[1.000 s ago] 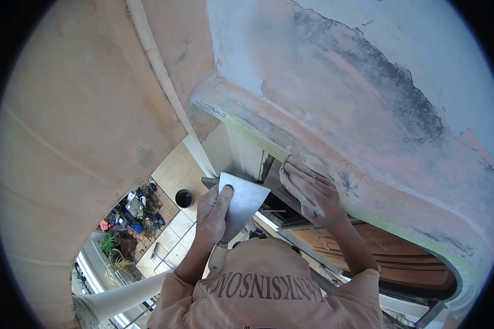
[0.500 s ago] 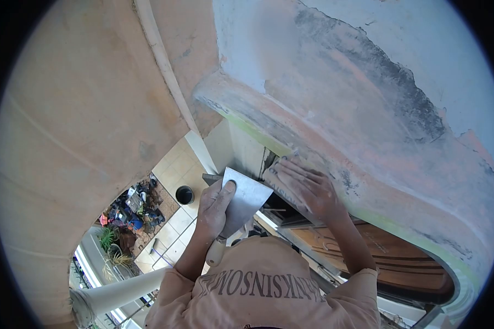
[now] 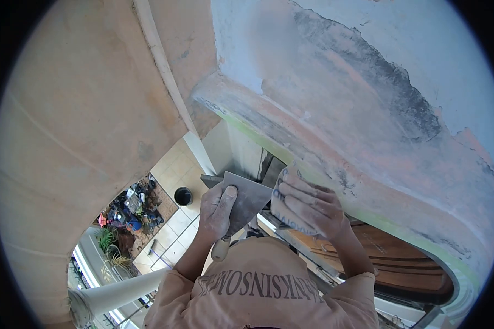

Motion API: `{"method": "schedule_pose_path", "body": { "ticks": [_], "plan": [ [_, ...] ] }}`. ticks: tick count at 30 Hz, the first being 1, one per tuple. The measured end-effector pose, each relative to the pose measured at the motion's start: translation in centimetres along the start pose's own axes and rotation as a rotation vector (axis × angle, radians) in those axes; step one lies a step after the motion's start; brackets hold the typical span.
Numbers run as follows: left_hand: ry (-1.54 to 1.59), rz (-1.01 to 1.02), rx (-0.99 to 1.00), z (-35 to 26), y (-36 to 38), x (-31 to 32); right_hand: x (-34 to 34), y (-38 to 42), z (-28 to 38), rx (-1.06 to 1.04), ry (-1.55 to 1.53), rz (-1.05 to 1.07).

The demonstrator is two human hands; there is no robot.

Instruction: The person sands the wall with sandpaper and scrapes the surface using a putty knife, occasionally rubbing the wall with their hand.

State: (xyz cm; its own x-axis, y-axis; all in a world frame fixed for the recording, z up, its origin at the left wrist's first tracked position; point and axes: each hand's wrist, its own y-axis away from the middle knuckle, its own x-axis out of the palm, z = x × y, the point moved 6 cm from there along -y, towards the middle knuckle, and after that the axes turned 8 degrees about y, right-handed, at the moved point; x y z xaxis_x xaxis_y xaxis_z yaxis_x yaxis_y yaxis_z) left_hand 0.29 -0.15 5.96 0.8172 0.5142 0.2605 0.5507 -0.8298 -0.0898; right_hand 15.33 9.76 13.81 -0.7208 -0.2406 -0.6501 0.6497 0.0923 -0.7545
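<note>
My left hand is wrapped round a wide metal scraper, thumb on the blade, its pale handle pointing down toward my shirt. The blade looks dull grey. To the right, my dusty right hand grips a folded sheet of sandpaper with printed letters on its back. Both hands are close together, the sheet beside the blade's right corner. The sheet is just below the green-edged moulding; whether they touch is unclear.
A patched wall with a rough grey area rises above right. Far below are a black bucket on floor tiles, a pile of assorted items and potted plants. A white column stands lower left, brown wooden panels lower right.
My right hand has drawn down and away from the moulding, its fingers now bent over the sandpaper, showing more of the print. The scraper blade has tilted and looks darker.
</note>
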Motion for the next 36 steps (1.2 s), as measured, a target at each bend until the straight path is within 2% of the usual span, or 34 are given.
{"method": "schedule_pose_path", "body": {
  "ticks": [2, 4, 5, 8, 9, 10, 12, 13, 15, 18, 19, 20, 21, 22, 24, 25, 26, 27, 28, 29, 30, 31, 32, 33, 34, 35, 36],
  "plan": [
    [0.024, 0.033, -0.058, 0.1, -0.4, 0.0, 1.1, -0.8, 1.4, -0.076, 0.061, 0.139],
    [0.102, 0.074, -0.127, 0.9, -0.4, -0.1, 1.3, 0.9, -2.3, 0.092, 0.070, 0.177],
    [-0.048, 0.049, 0.028, 0.6, 0.0, -0.6, 1.4, 1.4, -4.0, 0.166, 0.081, 0.190],
    [-0.163, 0.011, 0.080, -1.1, 0.2, 0.4, 0.1, 1.9, -3.3, 0.223, -0.062, 0.053],
    [-0.206, 0.044, 0.003, 0.1, -0.3, 0.0, -0.3, 0.3, -0.9, 0.090, -0.099, 0.057],
    [-0.173, 0.088, 0.007, 0.0, -0.1, 0.4, -0.1, -0.6, 0.9, -0.045, -0.123, 0.123],
    [-0.114, 0.190, 0.020, -0.4, 0.0, 1.3, 1.5, 0.0, 0.2, -0.068, -0.093, 0.200],
    [-0.148, 0.130, -0.022, 0.5, -0.2, 0.6, 1.8, 1.1, -1.4, 0.092, -0.031, 0.305],
    [-0.141, 0.107, 0.080, -0.8, 0.3, 0.5, 1.3, 3.1, -4.7, 0.405, 0.103, 0.500],
    [-0.208, 0.117, 0.095, -1.4, 0.3, 1.0, -0.3, 0.4, -1.8, 0.155, -0.137, 0.105],
    [-0.211, 0.152, 0.063, -1.2, 0.2, 1.4, -0.3, -0.7, 0.4, 0.007, -0.077, 0.132],
    [-0.218, 0.194, 0.043, -1.1, -0.1, 1.7, 0.1, -0.8, 0.3, -0.037, -0.085, 0.157],
    [-0.249, 0.147, 0.154, -0.9, 0.4, 1.5, 0.8, -0.7, -0.2, -0.076, -0.092, 0.177],
    [-0.172, 0.149, 0.083, -0.3, 0.6, 1.1, 1.6, -0.3, -0.3, -0.111, -0.098, 0.199],
    [0.002, 0.127, -0.036, 0.5, 0.7, 0.6, 1.6, 1.8, -3.9, 0.216, -0.205, 0.212],
    [-0.051, 0.115, 0.097, -0.7, 1.0, 0.6, 1.7, 3.0, -5.2, 0.360, -0.279, 0.243],
    [-0.083, 0.095, 0.044, -0.3, 0.9, 0.4, 1.9, 3.7, -6.1, 0.501, -0.355, 0.285],
    [-0.109, 0.069, 0.006, 0.2, 0.0, 0.2, 1.2, 2.3, -4.4, 0.332, -0.200, 0.105],
    [-0.137, 0.040, -0.056, 0.8, 0.0, -0.1, 1.6, 0.9, -2.0, 0.209, -0.186, 0.146],
    [-0.198, 0.045, 0.045, -0.1, -0.4, 0.6, 1.6, -0.8, 0.3, 0.081, -0.165, 0.172],
    [-0.209, 0.048, 0.055, -0.1, -0.4, 0.3, 1.6, -1.6, 1.7, -0.046, -0.139, 0.190],
    [-0.225, 0.060, 0.061, 0.0, -0.4, -0.3, 3.1, -0.6, 0.7, -0.061, -0.109, 0.246],
    [-0.233, 0.071, 0.066, 0.3, -0.2, -0.6, 3.6, 0.6, -1.2, 0.098, -0.093, 0.300],
    [0.028, -0.043, -0.064, 1.6, 0.2, -1.3, 3.5, 1.7, -3.4, 0.237, -0.072, 0.360],
    [-0.055, -0.052, -0.016, 1.0, 0.2, -1.6, 3.9, 2.5, -5.3, 0.385, -0.048, 0.408],
    [-0.135, -0.061, 0.019, 0.1, 0.7, -1.9, 3.7, 2.5, -5.6, 0.349, -0.168, 0.228],
    [-0.209, -0.079, 0.067, -0.6, 0.7, -2.2, 3.5, 1.1, -4.4, 0.260, -0.162, 0.202]
  ]
}}
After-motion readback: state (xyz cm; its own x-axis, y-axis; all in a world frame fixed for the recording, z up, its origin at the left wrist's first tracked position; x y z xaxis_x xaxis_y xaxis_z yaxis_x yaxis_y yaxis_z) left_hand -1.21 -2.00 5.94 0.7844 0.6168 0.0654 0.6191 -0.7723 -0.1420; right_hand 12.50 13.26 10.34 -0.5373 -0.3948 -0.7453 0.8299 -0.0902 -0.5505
